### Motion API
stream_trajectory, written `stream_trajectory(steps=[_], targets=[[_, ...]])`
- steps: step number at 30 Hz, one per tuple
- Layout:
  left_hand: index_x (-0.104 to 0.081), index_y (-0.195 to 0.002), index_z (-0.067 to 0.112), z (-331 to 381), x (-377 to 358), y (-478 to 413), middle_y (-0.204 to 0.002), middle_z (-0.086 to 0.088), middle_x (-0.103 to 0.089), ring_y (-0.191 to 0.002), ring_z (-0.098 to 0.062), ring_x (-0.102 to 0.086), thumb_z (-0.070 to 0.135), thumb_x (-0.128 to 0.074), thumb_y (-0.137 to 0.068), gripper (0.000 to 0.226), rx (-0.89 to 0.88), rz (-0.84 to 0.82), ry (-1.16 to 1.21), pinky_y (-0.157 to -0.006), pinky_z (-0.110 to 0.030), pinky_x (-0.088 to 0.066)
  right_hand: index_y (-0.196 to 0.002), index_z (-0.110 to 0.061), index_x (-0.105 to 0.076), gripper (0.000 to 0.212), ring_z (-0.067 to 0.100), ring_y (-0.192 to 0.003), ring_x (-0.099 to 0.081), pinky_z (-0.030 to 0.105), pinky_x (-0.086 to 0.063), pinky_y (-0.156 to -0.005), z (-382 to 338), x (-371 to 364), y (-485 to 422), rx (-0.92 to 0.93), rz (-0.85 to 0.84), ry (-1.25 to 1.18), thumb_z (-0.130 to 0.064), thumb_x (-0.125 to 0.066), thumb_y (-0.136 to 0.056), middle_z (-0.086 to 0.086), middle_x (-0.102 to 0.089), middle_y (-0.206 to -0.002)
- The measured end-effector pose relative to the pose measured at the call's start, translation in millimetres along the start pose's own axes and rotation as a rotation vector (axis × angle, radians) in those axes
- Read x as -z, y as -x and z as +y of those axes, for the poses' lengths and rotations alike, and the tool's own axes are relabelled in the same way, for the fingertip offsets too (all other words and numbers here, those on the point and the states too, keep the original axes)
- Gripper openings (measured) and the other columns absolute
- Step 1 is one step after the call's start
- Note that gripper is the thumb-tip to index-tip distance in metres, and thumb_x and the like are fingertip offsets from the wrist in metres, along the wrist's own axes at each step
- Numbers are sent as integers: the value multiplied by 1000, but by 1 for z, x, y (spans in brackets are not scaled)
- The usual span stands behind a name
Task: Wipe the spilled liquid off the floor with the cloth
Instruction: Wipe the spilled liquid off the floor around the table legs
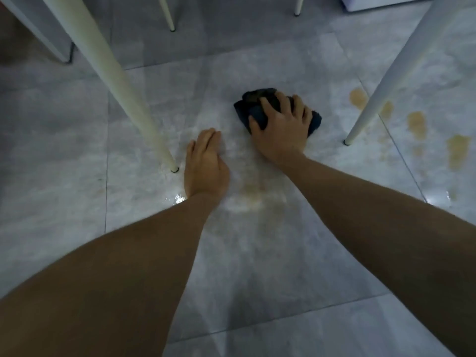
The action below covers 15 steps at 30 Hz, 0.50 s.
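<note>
- The right hand [280, 127], just right of the frame's centre, lies palm-down on a crumpled dark blue-black cloth [253, 105], fingers spread and curled over the fabric, gripping it against the floor.
- The cloth sits in the upper middle of the frame on the grey, marbled tile floor [64, 155], bunched under the hand with its edges showing at the upper left and right of the fingers.
- The left hand [206, 163], at centre left, rests flat and empty on the tile, fingers together and extended, holding nothing.
- A faint tan smear of spilled liquid [251, 194] shows on the tile between the two forearms, just below the hands.
- Several stronger amber puddles [416, 124] lie at the right of the frame, well apart from the cloth.
- A slanted white tapered furniture leg [123, 99] meets the floor just left of the left hand; another white leg [373, 104] lands at right, between the cloth and the amber puddles.
</note>
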<state>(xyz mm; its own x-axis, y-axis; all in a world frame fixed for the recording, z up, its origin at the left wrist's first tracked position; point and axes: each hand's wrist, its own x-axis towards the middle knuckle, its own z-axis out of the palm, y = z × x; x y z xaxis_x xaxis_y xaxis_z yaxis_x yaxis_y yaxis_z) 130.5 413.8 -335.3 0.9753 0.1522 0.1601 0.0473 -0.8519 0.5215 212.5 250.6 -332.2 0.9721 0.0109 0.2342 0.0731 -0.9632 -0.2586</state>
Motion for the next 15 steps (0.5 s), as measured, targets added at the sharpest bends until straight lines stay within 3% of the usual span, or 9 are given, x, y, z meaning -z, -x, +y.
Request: stream_trajectory(steps=[4,8,11,15], targets=[[-58,-136,1,-2,4,22,-145,-19,-54,-144,-42,-38,-2,-37,-80,60,102,103,23,-121,-50,-26,-135,-25,-65,51,45,-139,-42,57,-28,-115,-27,16,69,96,-15,-99,-54,-53,-95,10,-53,-152],[-48,-146,2,-10,9,31,-155,-19,-43,-150,-41,-27,-4,-44,-88,58,28,-23,-23,-123,-53,-22,-135,-28,-66,49,42,-141,-44,56,-29,-115,6,48,168,216,-50,-91,-53,-58,-95,10,-54,-152],[-26,-159,17,-2,9,42,-168,-5,-21,-156,-32,-7,27,-28,-105,54,23,-144,-209,-126,-48,-6,-139,-27,-64,54,40,-143,-39,55,-28,-115,43,55,151,120,-46,-26,-56,-55,-95,8,-53,-152],[-4,-162,29,9,2,48,-171,4,2,-156,-28,11,51,-14,-105,62,65,-225,-343,-125,-49,7,-139,-24,-63,57,44,-141,-40,58,-31,-113,29,29,60,-72,25,33,-57,-47,-96,9,-53,-152]])
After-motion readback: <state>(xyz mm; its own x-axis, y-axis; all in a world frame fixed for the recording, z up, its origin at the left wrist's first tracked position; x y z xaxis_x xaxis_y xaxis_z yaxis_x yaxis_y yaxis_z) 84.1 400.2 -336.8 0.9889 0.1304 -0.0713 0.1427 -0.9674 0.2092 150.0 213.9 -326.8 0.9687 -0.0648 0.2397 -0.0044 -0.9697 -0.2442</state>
